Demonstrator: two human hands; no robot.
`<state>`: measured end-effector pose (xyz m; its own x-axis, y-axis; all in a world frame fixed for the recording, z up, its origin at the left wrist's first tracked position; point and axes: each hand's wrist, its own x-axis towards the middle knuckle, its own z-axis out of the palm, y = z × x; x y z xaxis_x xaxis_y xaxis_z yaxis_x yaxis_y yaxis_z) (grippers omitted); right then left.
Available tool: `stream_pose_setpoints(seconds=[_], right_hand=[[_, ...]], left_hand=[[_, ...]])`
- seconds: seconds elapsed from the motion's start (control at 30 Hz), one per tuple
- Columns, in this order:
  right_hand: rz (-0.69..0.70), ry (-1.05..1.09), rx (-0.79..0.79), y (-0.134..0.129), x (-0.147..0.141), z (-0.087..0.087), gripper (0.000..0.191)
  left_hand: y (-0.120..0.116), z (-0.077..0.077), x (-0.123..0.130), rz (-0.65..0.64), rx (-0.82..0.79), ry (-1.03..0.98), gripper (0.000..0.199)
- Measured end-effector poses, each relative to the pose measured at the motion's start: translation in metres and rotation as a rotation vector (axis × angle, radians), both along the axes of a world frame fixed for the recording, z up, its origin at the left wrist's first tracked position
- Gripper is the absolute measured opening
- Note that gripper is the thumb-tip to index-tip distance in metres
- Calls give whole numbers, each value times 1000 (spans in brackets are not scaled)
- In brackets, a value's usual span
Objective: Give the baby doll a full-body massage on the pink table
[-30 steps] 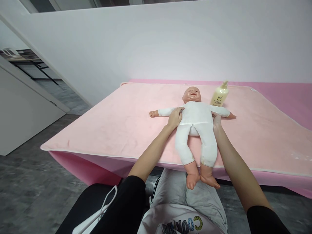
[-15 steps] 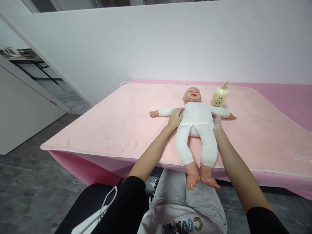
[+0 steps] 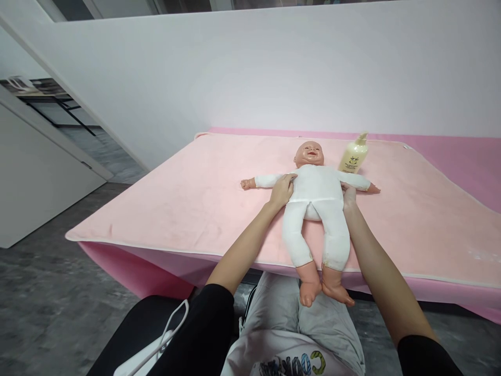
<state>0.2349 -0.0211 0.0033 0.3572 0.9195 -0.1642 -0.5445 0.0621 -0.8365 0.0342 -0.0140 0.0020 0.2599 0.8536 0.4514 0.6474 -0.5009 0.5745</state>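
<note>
Pink blanket (image 3: 176,198) is supporting the doll (image 3: 319,183), which is lying face up with both feet extending past the front edge. Left hand (image 3: 282,189) is grasping the torso just below one outstretched arm. Laying-out is appearing complete; raising is not showing. Right hand (image 3: 349,194), fingers partly hidden, is grasping the opposite side beneath the other arm. Pump bottle (image 3: 353,156) is standing behind that arm, with neither hand touching it.
</note>
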Motion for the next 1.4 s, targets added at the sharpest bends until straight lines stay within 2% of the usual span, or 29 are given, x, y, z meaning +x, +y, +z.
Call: stream_pose_setpoints(seconds=[0.17, 1.03, 1.4], right_hand=[[-9, 142, -119, -3, -2, 5, 10], [-5, 194, -114, -7, -6, 13, 9], [-40, 219, -201, -13, -8, 24, 21]], left_hand=[[0, 0, 0, 2, 6, 0, 41], [2, -2, 0, -9, 8, 7, 42], [1, 0, 0, -5, 10, 7, 42]])
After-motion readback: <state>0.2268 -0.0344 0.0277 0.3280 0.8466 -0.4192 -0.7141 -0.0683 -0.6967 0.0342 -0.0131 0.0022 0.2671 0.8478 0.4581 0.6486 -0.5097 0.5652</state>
